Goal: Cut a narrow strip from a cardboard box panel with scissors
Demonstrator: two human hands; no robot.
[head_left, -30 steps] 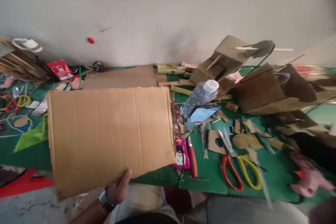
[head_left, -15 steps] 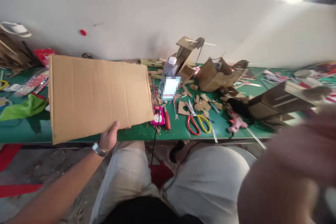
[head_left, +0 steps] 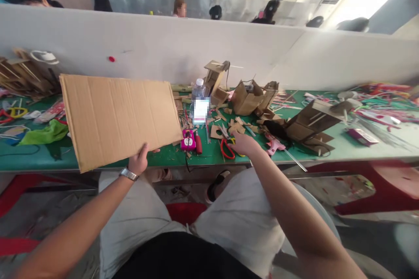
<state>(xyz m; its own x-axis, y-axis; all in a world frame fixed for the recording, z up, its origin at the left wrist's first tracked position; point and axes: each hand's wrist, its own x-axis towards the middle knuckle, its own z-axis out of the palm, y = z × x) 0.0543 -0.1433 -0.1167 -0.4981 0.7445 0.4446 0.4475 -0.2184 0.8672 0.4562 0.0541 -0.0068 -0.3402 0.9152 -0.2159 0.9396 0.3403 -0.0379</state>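
My left hand (head_left: 139,161) grips the lower edge of a large brown cardboard sheet (head_left: 122,117), thumb on its near face and fingertips behind. The sheet is tilted up over the left part of the table. My right hand (head_left: 244,143) is over the scissors (head_left: 227,150), fingers stretched toward the handles and partly covering the yellow one. The red handle and part of the blades show beside it. Cardboard scraps (head_left: 237,126) lie just beyond the fingers. A pink glue gun (head_left: 274,144) rests to the right of this hand.
A pink power socket (head_left: 187,140), a red-handled tool (head_left: 198,144) and a clear bottle (head_left: 198,89) stand mid-table. Cardboard models (head_left: 248,98) are at the back; another (head_left: 310,124) is at right. A green cloth (head_left: 47,133) lies left. A low white partition (head_left: 157,48) closes the far side.
My right hand has come from the near right, blurred, to the scissors on the table. My left hand still holds the cardboard sheet, now slightly turned. The head view has risen.
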